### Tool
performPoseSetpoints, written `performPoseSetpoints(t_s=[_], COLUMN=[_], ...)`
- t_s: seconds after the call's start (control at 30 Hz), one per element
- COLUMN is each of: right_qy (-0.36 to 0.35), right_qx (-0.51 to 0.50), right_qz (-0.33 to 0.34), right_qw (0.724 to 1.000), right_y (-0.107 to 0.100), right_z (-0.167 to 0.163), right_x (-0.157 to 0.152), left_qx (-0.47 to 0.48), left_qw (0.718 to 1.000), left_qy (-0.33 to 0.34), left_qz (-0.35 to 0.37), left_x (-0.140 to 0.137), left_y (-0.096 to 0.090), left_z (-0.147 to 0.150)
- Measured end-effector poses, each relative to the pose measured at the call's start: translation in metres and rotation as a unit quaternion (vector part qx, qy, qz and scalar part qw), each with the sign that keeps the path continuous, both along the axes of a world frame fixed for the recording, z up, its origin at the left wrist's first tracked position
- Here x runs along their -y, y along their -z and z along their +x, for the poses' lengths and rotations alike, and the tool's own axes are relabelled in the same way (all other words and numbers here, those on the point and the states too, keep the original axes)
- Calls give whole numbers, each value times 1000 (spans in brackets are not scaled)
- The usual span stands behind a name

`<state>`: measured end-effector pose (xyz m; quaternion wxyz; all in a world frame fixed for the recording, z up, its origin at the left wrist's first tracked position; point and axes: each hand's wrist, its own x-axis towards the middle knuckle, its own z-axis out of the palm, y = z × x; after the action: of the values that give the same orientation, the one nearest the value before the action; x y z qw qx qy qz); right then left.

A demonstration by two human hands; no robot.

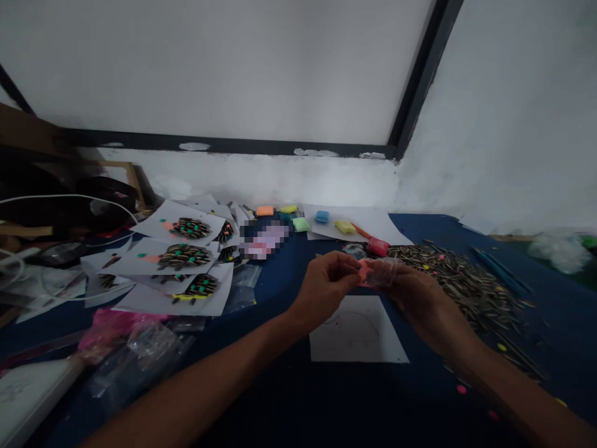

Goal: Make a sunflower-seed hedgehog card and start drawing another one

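My left hand [326, 283] pinches a lump of pink-orange modelling clay [364, 272] between thumb and fingers. Around the clay's right side is a crinkled clear plastic wrapper [384, 271], which my right hand [417, 297] grips; its fingertips are partly hidden behind the plastic. Both hands are raised over the table, just above a white sheet of paper [359, 336] that bears a faint drawn outline. A heap of striped sunflower seeds [466, 286] spreads beyond my right hand. Next to the heap sits a red clay packet [377, 247].
Stacked sheets with seed-covered animal figures [184, 256] lie at the left, near crumpled plastic bags [152, 342]. Blue [321, 216] and yellow [345, 227] clay packets rest on paper at the back. Blue tweezers [501, 272] lie across the seeds. A wall [280, 180] stands behind.
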<state>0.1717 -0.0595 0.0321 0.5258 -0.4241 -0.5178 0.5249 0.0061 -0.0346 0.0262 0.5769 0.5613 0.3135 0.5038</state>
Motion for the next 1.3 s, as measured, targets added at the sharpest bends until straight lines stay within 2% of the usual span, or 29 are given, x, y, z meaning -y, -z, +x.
performPoseSetpoints(t_s=[0.23, 0.47, 0.6, 0.73, 0.83, 0.9, 0.97, 1.13, 1.3], right_qy=[39, 60, 55, 45, 51, 60, 70, 101, 105], right_qx=[94, 123, 133, 135, 136, 147, 156, 155, 164], right_qz=[35, 55, 63, 104, 125, 120, 110, 104, 55], right_qw=[994, 989, 988, 984, 981, 980, 979, 977, 979], right_y=[-2, 4, 3, 0, -1, 0, 1, 0, -7], right_z=[-4, -7, -6, -8, -9, -8, -7, -6, -8], right_x=[6, 6, 5, 4, 5, 6, 7, 7, 7], left_qx=[3, -42, -78, -115, -96, -71, -64, -49, -39], left_qw=[1000, 997, 992, 985, 991, 995, 995, 992, 992], left_qy=[7, 48, 49, 51, 57, 63, 75, 111, 117], left_qz=[-5, 51, 82, 120, 71, 12, -15, -27, -27], left_x=[1, -2, -1, 1, 1, 1, 0, -1, -2], left_y=[-1, 1, 1, 2, 1, -2, -5, -6, -1], left_z=[-1, -4, -5, -4, -2, -2, -3, -5, -5])
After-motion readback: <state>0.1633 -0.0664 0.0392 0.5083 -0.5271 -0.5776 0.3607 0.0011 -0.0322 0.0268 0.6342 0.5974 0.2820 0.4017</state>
